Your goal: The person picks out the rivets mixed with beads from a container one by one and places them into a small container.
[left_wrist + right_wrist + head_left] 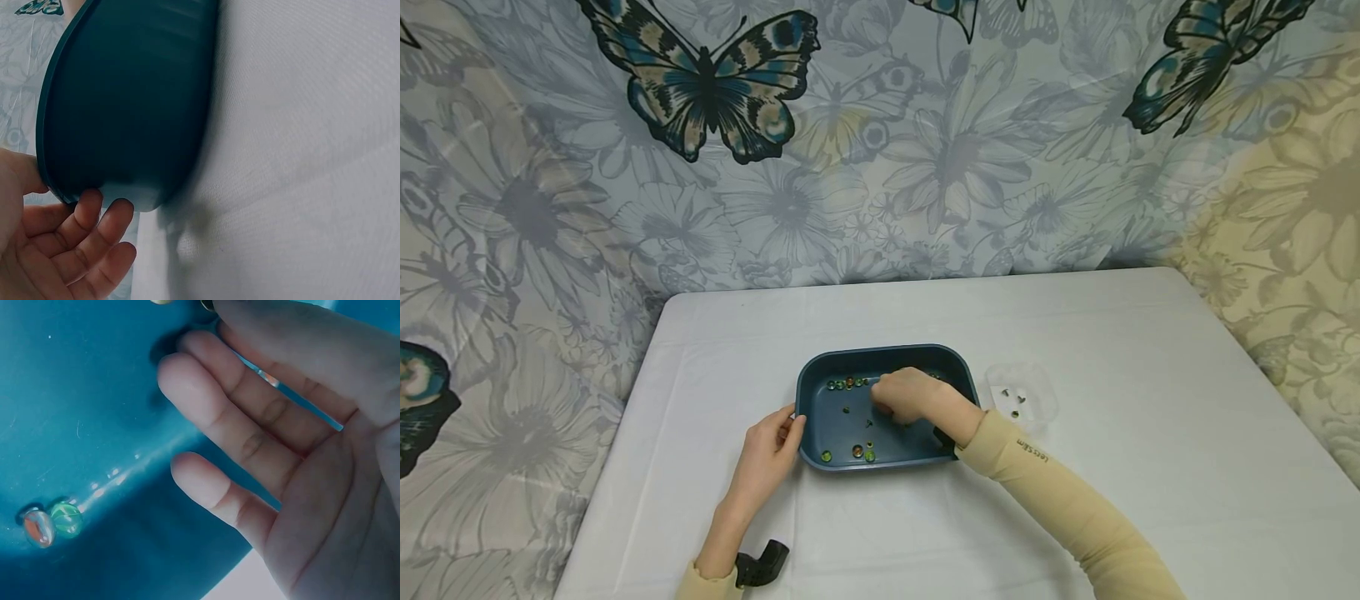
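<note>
Marbles (pixel 850 382) are my chief worry in the head view: some line the far wall of the blue tray (pixel 829 429), others lie by its near wall, with tiny bits (pixel 846 410) between. The tray sits on the white tabletop (pixel 700 383), the left hand (pixel 767 446) gripping its left end, so I judge that a tug or lift there would tilt it and set everything round rolling. The right hand (pixel 910 396) is down inside, fingers bent, hiding part of the tray floor; I could knock a piece I can't see. Its sleeve (pixel 1067 500) passes just in front of a see-through container (pixel 1041 400) holding small pieces (pixel 1015 413); pulling back low might brush that, though I can't tell whether they touch. A black camera (pixel 763 565) juts from the left wrist, well apart from the tray. Behind hangs butterfly-patterned cloth (pixel 955 167). In the left wrist view, the thumb and bent fingers hold the rim, and the tray wall blocks my sight of its contents. In the right wrist view, a dark piece (pixel 207 304) shows by the thumb at the top edge; whether it is pinched I can't tell, and a loose grip could drop it. An orange-streaked marble (pixel 39 529) and a green marble (pixel 66 519) lie side by side, clear of the little finger.
</note>
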`<state>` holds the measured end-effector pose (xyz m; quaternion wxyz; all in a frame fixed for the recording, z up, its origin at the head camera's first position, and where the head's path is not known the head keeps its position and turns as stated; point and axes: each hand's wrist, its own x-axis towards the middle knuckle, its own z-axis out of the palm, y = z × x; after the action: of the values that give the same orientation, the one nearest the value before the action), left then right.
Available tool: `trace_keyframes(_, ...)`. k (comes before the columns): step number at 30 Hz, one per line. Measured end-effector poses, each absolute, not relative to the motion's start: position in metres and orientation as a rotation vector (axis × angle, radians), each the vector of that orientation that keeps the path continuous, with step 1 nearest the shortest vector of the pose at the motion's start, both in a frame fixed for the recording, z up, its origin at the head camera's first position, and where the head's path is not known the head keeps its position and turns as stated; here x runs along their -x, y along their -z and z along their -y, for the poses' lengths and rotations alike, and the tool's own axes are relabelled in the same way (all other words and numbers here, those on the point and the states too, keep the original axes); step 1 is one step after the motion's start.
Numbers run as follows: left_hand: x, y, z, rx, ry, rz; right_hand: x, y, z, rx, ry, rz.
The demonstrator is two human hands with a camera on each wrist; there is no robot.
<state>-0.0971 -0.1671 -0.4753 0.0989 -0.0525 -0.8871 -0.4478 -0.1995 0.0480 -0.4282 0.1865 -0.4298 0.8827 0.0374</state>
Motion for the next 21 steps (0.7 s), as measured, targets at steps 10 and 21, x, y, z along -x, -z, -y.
trace_keyframes(10,0.0970,0.4750,0.1675,0.158,1.320,2.619,0.1991,0.4302,-0.0466,1.210,-0.103,-2.481)
trace_keyframes(21,0.0971,0.4759,0.1679,0.175,1.309,2.611,0.1984,0.4325,-0.0459,1.229,-0.113,-2.493)
